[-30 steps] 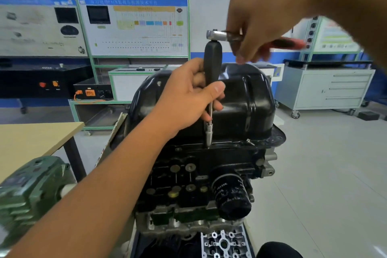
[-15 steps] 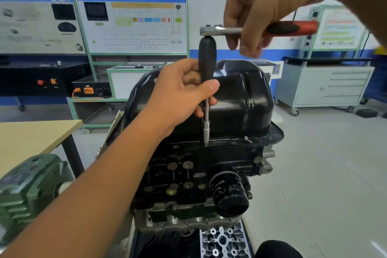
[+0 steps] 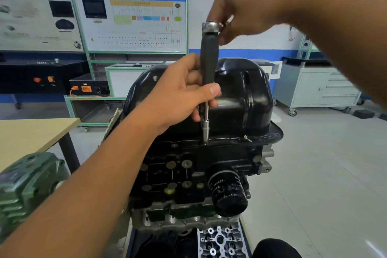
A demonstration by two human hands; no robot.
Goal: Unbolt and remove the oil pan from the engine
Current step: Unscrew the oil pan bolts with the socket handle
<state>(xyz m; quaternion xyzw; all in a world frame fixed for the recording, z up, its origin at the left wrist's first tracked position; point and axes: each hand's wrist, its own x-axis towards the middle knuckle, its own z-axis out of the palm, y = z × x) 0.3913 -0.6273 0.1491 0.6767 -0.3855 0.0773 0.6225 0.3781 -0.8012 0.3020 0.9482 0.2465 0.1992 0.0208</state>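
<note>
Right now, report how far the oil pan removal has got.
Done: one loosened bolt sticks up from the flange. In hand: the left hand steadies the extension, its socket on a flange bolt, while the right hand holds the ratchet. Left: the oil pan sits on the engine, not lifted.

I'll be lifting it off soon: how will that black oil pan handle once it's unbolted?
The oil pan looks like rigid pressed metal, so probably stiff, not floppy. Its glossy, rounded surface may be slippery; the flange is likely the safer grip. It's bulky and deep, so probably needs both hands.
</note>
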